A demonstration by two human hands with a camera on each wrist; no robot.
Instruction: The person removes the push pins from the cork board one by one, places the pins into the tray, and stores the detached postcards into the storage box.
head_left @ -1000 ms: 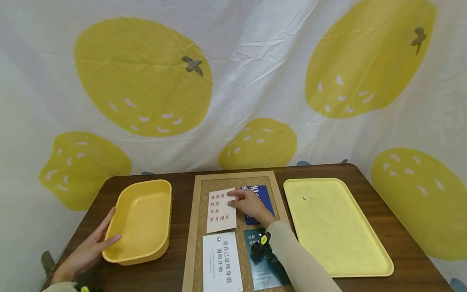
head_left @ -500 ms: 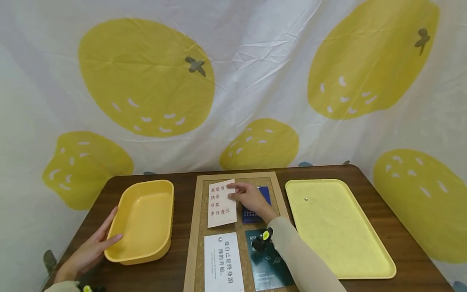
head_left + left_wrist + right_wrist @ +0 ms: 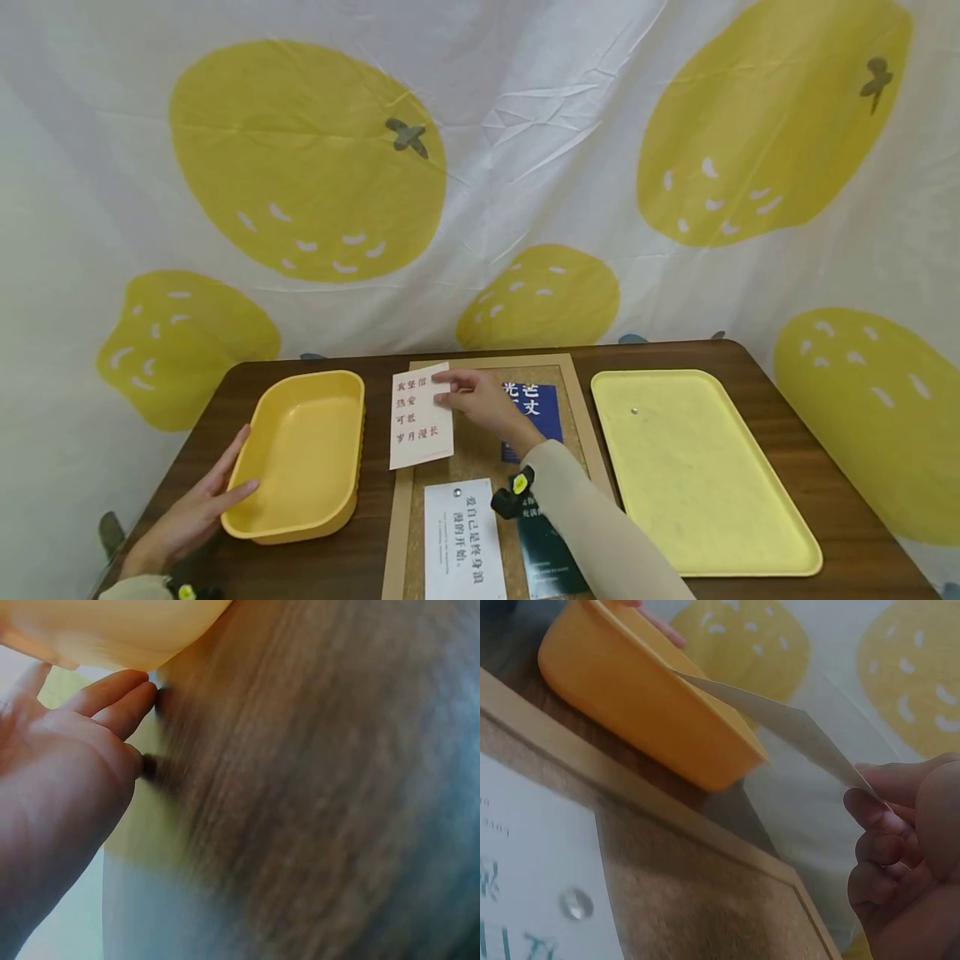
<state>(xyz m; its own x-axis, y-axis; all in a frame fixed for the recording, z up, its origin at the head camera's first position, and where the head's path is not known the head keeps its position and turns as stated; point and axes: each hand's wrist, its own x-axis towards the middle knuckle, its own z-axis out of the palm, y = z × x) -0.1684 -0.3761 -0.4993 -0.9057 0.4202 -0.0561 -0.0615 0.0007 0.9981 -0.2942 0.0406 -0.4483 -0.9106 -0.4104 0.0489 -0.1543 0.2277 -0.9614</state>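
My right hand (image 3: 487, 407) pinches a white card (image 3: 422, 429) with red writing by its right edge. The card is in the air over the upper left of a cork board (image 3: 465, 454), between the board and a yellow plastic basin (image 3: 300, 458). In the right wrist view the card (image 3: 780, 724) is seen nearly edge-on, bent slightly, held between thumb and fingers. At the basin's left side, my left hand (image 3: 198, 508) holds the rim, thumb over the inside and fingers outside. The left wrist view shows fingers (image 3: 124, 705) against the basin's outer wall.
On the board lie a white card (image 3: 463, 542) with a silver pushpin (image 3: 457, 493), a blue card (image 3: 546, 408) and a dark green card (image 3: 551, 558), both partly hidden by my right arm. A pale yellow tray (image 3: 712, 492) with one small pin (image 3: 634, 411) stands right.
My right hand has lifted the red-lettered card off the cork board and carried it left toward the basin. The left hand keeps its hold on the basin.
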